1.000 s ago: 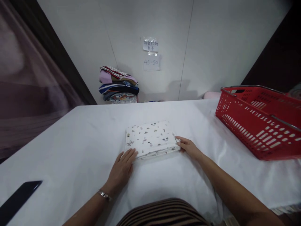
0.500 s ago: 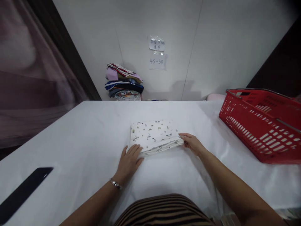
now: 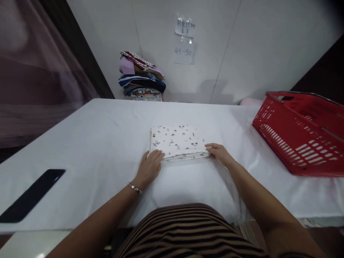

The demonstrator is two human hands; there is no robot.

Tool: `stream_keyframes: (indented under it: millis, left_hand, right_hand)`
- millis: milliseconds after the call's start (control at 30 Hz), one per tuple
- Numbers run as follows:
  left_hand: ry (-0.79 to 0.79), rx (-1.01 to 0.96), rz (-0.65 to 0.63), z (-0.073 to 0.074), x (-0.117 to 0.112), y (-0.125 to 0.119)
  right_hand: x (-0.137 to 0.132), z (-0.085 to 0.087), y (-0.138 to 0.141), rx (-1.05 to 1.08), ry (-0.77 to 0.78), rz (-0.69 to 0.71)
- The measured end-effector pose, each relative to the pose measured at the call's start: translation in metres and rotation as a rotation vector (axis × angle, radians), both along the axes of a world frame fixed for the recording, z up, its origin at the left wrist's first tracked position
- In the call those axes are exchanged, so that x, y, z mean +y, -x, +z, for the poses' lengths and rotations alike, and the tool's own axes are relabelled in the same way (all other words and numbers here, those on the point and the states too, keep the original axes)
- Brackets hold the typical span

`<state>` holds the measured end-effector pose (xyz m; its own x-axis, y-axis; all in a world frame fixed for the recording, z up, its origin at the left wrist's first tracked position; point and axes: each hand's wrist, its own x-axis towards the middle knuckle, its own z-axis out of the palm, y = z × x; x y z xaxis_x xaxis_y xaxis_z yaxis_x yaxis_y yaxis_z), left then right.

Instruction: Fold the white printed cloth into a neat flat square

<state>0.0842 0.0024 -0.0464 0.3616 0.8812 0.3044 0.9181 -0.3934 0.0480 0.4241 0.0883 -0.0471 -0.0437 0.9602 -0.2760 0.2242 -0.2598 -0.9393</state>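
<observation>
Folded cloth: I see the folded cloth (image 3: pixel 177 139), white with small scattered motifs, lying near the middle of the table (image 3: pixel 107 150); its stacked layers show along the near edge.
Left hand: The person's left hand (image 3: pixel 149 166) is extended and loose, its fingertips resting on the cloth's near left corner.
Right hand: The right hand (image 3: pixel 219 153) grasps the near right corner, one finger over the top and others at the edge; I cannot tell how firmly.
Left wrist: A silver-coloured bracelet (image 3: pixel 134 187) encircles it.
Torso: From my viewpoint, a brown-and-black striped top (image 3: pixel 199 229) fills the lower centre.
Table, left side: A flat black object (image 3: pixel 32 195) lies well apart from the cloth.
Table, right side: A red basket (image 3: pixel 298 139) with slotted walls and metal handles stands well apart from the right hand.
Beyond the far edge: I note a stack of clothes (image 3: pixel 142 77), assorted in colour, by the pale wall (image 3: pixel 258 46).
Wall labels: Two paper notes (image 3: pixel 184 52) hang one above the other; the lower reads "45-50".
Far left: A pinkish curtain (image 3: pixel 34 82) hangs beside the table, blurred in my view.
</observation>
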Motion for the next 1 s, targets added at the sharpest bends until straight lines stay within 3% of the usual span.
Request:
stream_keyframes:
  millis: [67,233,433,567,767,1000]
  left_hand:
    - [0.013,-0.024,-0.015,-0.002,0.000,0.004]
    - [-0.021,-0.150,-0.007,-0.003,-0.002,0.004]
    - [-0.051,-0.250,0.038,-0.004,0.004,-0.010]
    - [-0.040,-0.280,0.056,-0.005,0.007,-0.012]
    - [-0.054,-0.369,0.055,-0.009,0.005,-0.011]
    - [-0.060,-0.427,0.089,-0.010,0.005,-0.014]
  right_hand:
    - [-0.002,-0.004,-0.004,-0.146,-0.083,0.032]
    - [-0.017,0.006,0.000,-0.468,-0.539,0.102]
    - [-0.025,0.018,0.042,-0.579,-0.821,0.440]
    - [-0.015,0.008,0.061,-0.688,-0.870,0.556]
    - [-0.013,-0.008,0.064,-0.608,-0.862,0.429]
    - [-0.020,-0.010,0.064,-0.500,-0.843,0.362]
